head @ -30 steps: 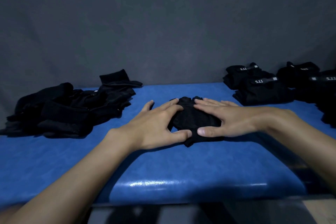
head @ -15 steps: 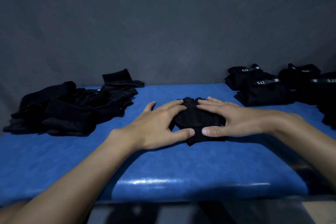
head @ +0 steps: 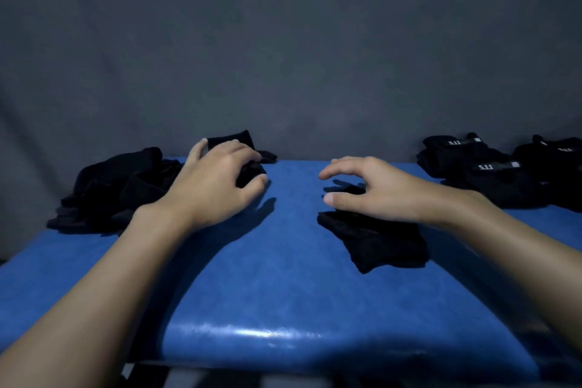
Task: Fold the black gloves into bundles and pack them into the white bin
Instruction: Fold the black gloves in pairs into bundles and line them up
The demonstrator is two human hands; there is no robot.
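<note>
At middle left, your left hand (head: 217, 183) seems to pinch a loose glove (head: 252, 171) off the pile (head: 126, 186). Your right hand (head: 387, 192) hangs over the folded bundle (head: 387, 242), fingers spread, holding nothing. Next, pull that glove close and fold it.

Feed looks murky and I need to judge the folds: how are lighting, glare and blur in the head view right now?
Head view: dim light, so the folded bundle and loose glove pile read as seamless black masses; a glare streak sits on the blue table at its front edge; the forearm behind the right hand is motion-blurred; the left hand casts a soft shadow rightward.
</note>
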